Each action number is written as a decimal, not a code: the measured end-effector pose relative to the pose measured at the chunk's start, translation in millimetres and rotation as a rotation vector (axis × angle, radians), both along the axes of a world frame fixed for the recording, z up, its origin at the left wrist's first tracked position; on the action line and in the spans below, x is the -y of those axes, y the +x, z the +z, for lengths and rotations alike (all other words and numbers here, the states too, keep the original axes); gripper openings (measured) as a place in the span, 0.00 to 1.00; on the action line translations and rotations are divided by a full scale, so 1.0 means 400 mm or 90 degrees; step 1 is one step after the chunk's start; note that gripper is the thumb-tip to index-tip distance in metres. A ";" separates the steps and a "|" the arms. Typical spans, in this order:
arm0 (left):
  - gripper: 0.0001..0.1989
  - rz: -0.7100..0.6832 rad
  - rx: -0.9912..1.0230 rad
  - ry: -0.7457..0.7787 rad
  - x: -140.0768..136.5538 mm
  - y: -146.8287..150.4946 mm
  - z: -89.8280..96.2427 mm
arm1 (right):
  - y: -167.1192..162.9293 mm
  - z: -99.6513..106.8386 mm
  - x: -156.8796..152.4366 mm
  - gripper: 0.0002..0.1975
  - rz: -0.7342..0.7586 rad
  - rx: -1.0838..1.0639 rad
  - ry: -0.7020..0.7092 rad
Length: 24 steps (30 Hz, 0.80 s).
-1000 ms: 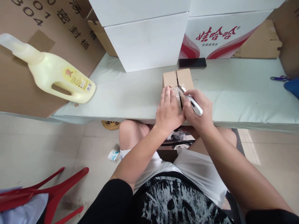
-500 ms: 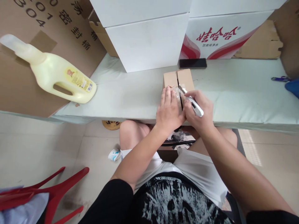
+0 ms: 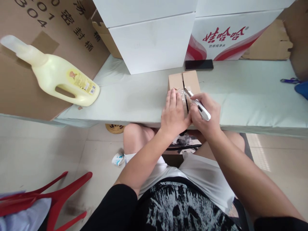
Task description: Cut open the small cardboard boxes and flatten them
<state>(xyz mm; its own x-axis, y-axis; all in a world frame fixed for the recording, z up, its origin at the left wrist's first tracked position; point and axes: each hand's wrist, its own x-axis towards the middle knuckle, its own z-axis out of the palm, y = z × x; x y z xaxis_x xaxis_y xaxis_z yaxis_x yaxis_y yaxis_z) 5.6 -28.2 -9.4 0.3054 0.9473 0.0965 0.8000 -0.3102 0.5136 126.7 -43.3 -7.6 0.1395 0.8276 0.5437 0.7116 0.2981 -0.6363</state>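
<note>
A small brown cardboard box [image 3: 175, 82] stands on the cloth-covered table close to its front edge. A dark gap runs between its top flaps, with clear tape wrinkled beside it. My left hand [image 3: 173, 112] lies flat on the left flap, fingers stretched forward and side by side. In my right hand [image 3: 207, 112] is a white utility knife [image 3: 202, 110], gripped between thumb and fingers. The knife's tip meets the box at the gap, near the loose tape. Part of the box's near side is hidden under my hands.
Behind the box lies a black phone [image 3: 199, 64], against white cartons [image 3: 154, 45]. A pale yellow jug bottle [image 3: 53, 72] stands at left by a large brown carton [image 3: 79, 9]. At far right is a blue item [image 3: 302, 89]. A red stool [image 3: 60, 195] stands lower left.
Hardly anything differs. The camera view has shifted very slightly, while both hands, the knife and the box keep their places.
</note>
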 end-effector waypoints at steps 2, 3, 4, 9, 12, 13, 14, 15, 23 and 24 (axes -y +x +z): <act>0.37 -0.004 -0.003 -0.007 -0.001 0.000 -0.001 | -0.001 -0.001 -0.002 0.06 0.001 -0.001 -0.003; 0.37 -0.005 -0.004 -0.009 -0.002 0.000 -0.002 | -0.001 -0.001 -0.003 0.06 0.003 -0.001 -0.003; 0.38 -0.005 -0.003 -0.009 -0.003 0.000 -0.004 | -0.002 -0.001 -0.004 0.06 0.004 -0.002 -0.002; 0.37 -0.002 0.020 0.025 -0.005 0.002 -0.020 | 0.000 -0.003 -0.004 0.06 0.013 -0.002 0.008; 0.37 0.000 0.019 0.033 -0.005 0.003 -0.024 | 0.003 -0.007 -0.001 0.06 0.019 0.001 0.029; 0.37 0.000 0.015 0.032 -0.005 0.003 -0.024 | 0.003 -0.007 0.000 0.06 0.018 0.002 0.032; 0.37 -0.001 0.011 0.029 -0.005 0.004 -0.025 | 0.003 -0.008 0.000 0.06 0.016 0.002 0.031; 0.37 0.000 0.009 0.027 -0.005 0.004 -0.025 | 0.003 -0.008 -0.001 0.06 0.014 0.002 0.027; 0.38 -0.004 0.021 0.029 -0.007 0.001 -0.025 | 0.002 0.001 -0.007 0.06 0.026 0.000 0.001; 0.38 -0.004 0.015 0.021 -0.007 0.001 -0.022 | 0.002 0.000 -0.006 0.06 0.027 -0.004 0.005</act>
<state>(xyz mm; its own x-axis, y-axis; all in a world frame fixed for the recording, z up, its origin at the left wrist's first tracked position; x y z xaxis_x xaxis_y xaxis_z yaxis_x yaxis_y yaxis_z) 6.0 -25.6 -18.3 0.3080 0.9418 0.1350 0.7858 -0.3318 0.5219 127.5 -41.0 -7.4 0.1072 0.8289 0.5491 0.6940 0.3331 -0.6383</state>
